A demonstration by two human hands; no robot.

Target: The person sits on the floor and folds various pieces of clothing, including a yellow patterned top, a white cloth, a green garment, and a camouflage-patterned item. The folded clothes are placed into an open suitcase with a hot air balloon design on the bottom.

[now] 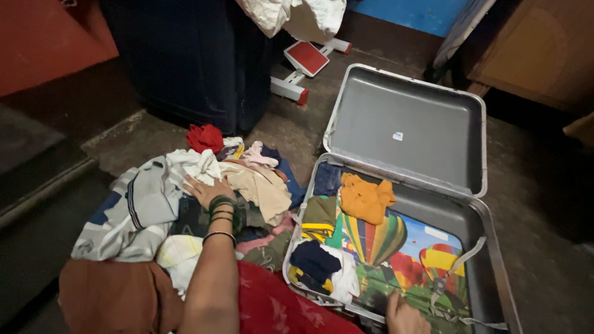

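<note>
Left hand (203, 190) lies flat, fingers spread, on top of the clothes pile (185, 204) on the floor. It grips nothing, just presses on a beige garment (263, 188) next to a white cloth (192, 164). Green and dark bangles (221, 207) sit on that wrist.

Right hand (405, 315) is at the bottom edge of view, resting on the near rim of the open suitcase (476, 247). Only partly visible, so I cannot tell whether its fingers close on anything.

The suitcase is grey, hard-shell, with its lid (408, 130) propped up and back. Inside: a sheet with a hot-air balloon picture (383, 238) lining the bottom, an orange garment (366, 198) near the hinge side, a dark blue piece (314, 260) and an olive one (320, 211) along the left wall. A grey strap (467, 253) lies across the right part.

The pile sits just left of the suitcase, touching its side. A red cloth (204, 137) is at the far end, a striped grey-white garment (133, 210) at the left, brown fabric (117, 297) near the camera. A dark blue cabinet (192, 55) stands behind.
</note>
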